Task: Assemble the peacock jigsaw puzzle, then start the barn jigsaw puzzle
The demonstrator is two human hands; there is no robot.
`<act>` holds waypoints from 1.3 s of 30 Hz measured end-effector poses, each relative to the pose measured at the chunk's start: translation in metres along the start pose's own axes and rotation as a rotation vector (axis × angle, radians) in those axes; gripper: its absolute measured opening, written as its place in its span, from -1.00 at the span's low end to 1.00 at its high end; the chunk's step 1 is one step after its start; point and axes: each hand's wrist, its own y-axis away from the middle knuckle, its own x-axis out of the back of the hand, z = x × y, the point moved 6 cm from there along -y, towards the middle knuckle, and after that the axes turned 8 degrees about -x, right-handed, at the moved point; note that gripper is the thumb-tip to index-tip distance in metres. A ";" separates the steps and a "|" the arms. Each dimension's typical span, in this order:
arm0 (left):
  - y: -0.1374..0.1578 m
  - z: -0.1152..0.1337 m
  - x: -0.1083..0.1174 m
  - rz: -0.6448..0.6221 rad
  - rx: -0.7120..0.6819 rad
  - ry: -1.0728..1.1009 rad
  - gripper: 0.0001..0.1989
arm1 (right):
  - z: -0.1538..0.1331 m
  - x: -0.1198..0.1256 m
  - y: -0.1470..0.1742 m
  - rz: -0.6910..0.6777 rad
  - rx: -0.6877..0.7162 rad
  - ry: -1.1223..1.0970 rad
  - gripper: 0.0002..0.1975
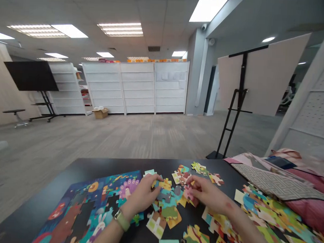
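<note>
Over a loose heap of jigsaw pieces, my left hand has its thumb and forefinger closed on a yellow puzzle piece. My right hand pinches a pink puzzle piece at the heap's right side. Its other fingers are curled in. Left of my hands lies a partly assembled puzzle, dark blue with animals such as a white rabbit and a purple peacock. Black gaps show within it. A brown-and-white piece sits in front of the heap.
More loose pieces cover the right side of the black table, beside pink and grey patterned fabric. Beyond the table stand a board on a black easel, white shelves and a screen on a stand.
</note>
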 end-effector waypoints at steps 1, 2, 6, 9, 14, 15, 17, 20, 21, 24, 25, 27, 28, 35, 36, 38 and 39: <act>0.000 -0.001 0.000 -0.002 0.002 0.002 -0.74 | -0.002 -0.001 -0.002 0.016 0.016 -0.067 -0.88; -0.001 -0.001 -0.001 -0.003 0.005 0.004 -0.75 | -0.004 -0.003 -0.003 0.036 0.026 -0.128 -0.84; -0.002 -0.003 0.002 0.005 0.003 -0.013 -0.78 | -0.007 -0.014 -0.005 -0.051 0.028 -0.264 -0.62; -0.001 0.001 0.006 0.019 -0.032 -0.062 -0.79 | -0.002 -0.007 -0.006 0.042 0.057 0.027 -0.59; 0.001 0.003 0.008 0.031 -0.076 -0.172 -0.82 | 0.022 0.035 -0.014 0.440 -0.002 0.402 -0.54; 0.002 0.001 0.007 0.021 -0.070 -0.192 -0.78 | 0.028 0.039 -0.015 0.468 -0.023 0.432 -0.52; 0.002 -0.004 0.003 -0.010 -0.048 -0.212 -0.64 | 0.037 0.037 -0.018 0.469 -0.049 0.482 -0.49; 0.002 -0.013 0.000 -0.040 0.001 -0.206 -0.40 | 0.040 0.024 -0.020 0.413 -0.044 0.521 -0.53; 0.002 -0.015 0.000 -0.043 0.021 -0.210 -0.35 | 0.038 0.019 -0.020 0.391 -0.028 0.526 -0.57; 0.003 -0.018 0.001 -0.047 0.068 -0.247 -0.30 | 0.023 0.006 -0.017 0.339 0.036 0.521 -0.69; 0.004 -0.018 0.001 -0.053 0.074 -0.260 -0.30 | 0.018 0.002 -0.015 0.330 0.056 0.516 -0.69; 0.004 -0.017 0.001 -0.065 0.076 -0.274 -0.32 | 0.007 -0.004 -0.012 0.317 0.085 0.509 -0.65; 0.004 -0.017 0.001 -0.069 0.076 -0.276 -0.32 | 0.003 -0.008 -0.011 0.303 0.098 0.506 -0.61; 0.001 -0.018 0.000 -0.066 0.046 -0.259 -0.34 | -0.002 -0.018 -0.013 0.246 0.165 0.447 -0.72; 0.001 -0.018 0.000 -0.067 0.038 -0.253 -0.35 | -0.001 -0.016 -0.012 0.245 0.163 0.440 -0.73; 0.001 -0.017 -0.001 -0.070 0.026 -0.236 -0.37 | 0.001 -0.011 -0.010 0.239 0.148 0.427 -0.73; 0.001 -0.017 -0.001 -0.069 0.021 -0.229 -0.38 | 0.002 -0.008 -0.009 0.230 0.136 0.423 -0.72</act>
